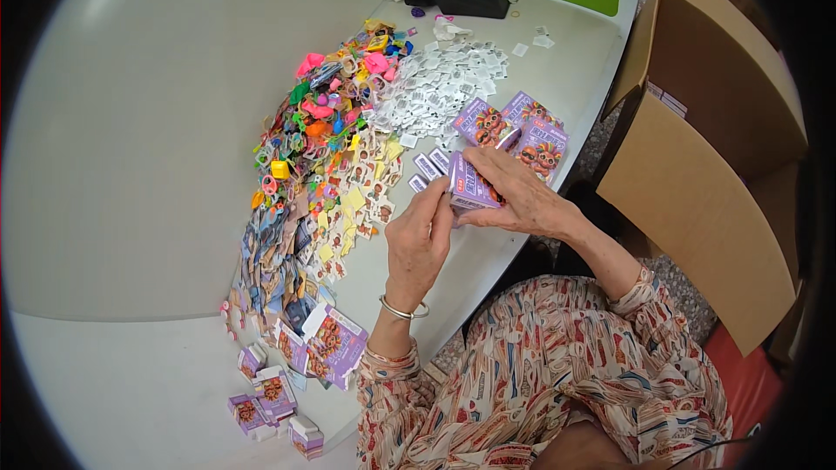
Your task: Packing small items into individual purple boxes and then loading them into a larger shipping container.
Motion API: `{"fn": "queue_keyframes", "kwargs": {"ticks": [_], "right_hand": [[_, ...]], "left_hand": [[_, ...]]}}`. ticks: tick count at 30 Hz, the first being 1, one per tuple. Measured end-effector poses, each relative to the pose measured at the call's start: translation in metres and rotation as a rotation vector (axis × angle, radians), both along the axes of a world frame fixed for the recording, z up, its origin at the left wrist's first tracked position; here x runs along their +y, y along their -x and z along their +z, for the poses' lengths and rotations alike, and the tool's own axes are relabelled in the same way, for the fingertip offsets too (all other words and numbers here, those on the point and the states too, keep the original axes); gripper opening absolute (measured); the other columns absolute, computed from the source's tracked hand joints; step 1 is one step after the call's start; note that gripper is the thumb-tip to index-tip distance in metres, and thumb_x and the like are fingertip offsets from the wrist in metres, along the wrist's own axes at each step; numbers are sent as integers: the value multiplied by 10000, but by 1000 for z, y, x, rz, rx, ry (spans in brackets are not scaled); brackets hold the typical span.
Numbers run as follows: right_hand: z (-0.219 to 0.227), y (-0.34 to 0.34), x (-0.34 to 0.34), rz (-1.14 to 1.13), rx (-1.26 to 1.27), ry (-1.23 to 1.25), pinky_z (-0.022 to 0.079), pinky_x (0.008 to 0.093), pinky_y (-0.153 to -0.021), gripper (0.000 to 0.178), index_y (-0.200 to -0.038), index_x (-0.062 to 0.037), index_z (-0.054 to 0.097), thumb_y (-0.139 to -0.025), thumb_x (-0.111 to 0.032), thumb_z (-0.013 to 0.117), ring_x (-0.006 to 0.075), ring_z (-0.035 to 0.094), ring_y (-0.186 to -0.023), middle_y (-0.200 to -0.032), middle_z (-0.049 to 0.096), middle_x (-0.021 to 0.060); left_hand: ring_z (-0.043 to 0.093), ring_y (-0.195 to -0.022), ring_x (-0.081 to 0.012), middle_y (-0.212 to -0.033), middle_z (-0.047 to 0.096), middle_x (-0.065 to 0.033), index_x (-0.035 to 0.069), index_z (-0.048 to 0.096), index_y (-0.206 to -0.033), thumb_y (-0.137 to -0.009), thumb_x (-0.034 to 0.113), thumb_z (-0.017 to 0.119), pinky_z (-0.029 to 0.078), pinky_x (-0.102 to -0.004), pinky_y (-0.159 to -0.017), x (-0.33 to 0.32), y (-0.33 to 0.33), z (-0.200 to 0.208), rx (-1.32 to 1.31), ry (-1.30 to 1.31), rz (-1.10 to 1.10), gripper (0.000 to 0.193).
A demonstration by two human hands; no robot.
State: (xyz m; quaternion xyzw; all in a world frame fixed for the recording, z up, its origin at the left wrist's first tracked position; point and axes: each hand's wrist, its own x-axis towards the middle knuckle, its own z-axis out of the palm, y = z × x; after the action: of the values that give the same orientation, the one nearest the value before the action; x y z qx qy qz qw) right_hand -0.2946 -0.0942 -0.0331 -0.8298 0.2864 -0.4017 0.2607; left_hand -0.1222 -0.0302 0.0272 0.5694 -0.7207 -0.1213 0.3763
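A small purple cardboard box (470, 190) with a cartoon picture is gripped between my two hands over the table's right side. My left hand (418, 239) pinches its left end, the fingertips at the edge of the box. Across its top and right side lies my right hand (518, 194), the thumb underneath. Just beyond are several matching purple boxes (482, 122), lying flat and partly overlapping. Beside my left fingertips lie several narrow white-and-purple pieces (425, 165), partly covered by the held box. What is inside the held box is hidden.
To the left spreads a heap of colourful small toys (322, 113), with white printed slips (444, 87) and picture cutouts (366, 196) alongside. Open and flattened purple boxes (335, 344) lie at the near left. A black tape dispenser (479, 2) stands far back. A large open carton (697, 209) is at right.
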Motion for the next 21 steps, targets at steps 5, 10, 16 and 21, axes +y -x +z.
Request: {"fn": "queue_keyframes", "kwargs": {"ticks": [5, 10, 16, 21], "right_hand": [[2, 3, 0, 14, 58, 39, 407, 430, -964, 826, -1303, 61, 398, -754, -462, 727, 370, 493, -1128, -1217, 492, 222], [-2, 3, 2, 34, 80, 14, 399, 433, -986, 806, -1310, 56, 398, -777, -465, 706, 369, 474, -1176, -1249, 484, 220], [-2, 6, 3, 68, 84, -72, 359, 443, -1035, 822, -1351, 45, 371, -778, -433, 714, 380, 436, -1235, -1319, 452, 231], [1, 5, 3, 13, 113, 56, 420, 437, -943, 791, -1308, 51, 394, -779, -452, 698, 361, 492, -1136, -1216, 487, 212]], "left_hand": [[663, -675, -247, -893, 663, -167, -10, 601, -1088, -856, -20, 595, 506, -320, -589, 3, 4, -2, -4, 3, -8, 233], [673, -699, -234, -893, 664, -159, -6, 604, -1089, -858, -22, 594, 507, -314, -591, 6, 2, -10, -61, 53, -9, 232], [692, -761, -218, -908, 674, -159, -16, 599, -1090, -851, -27, 588, 526, -293, -650, 7, 3, -13, 135, -55, 17, 239], [701, -790, -224, -900, 677, -166, -20, 597, -1082, -844, -26, 583, 532, -292, -674, 6, 5, -17, 232, -112, 57, 239]]}}
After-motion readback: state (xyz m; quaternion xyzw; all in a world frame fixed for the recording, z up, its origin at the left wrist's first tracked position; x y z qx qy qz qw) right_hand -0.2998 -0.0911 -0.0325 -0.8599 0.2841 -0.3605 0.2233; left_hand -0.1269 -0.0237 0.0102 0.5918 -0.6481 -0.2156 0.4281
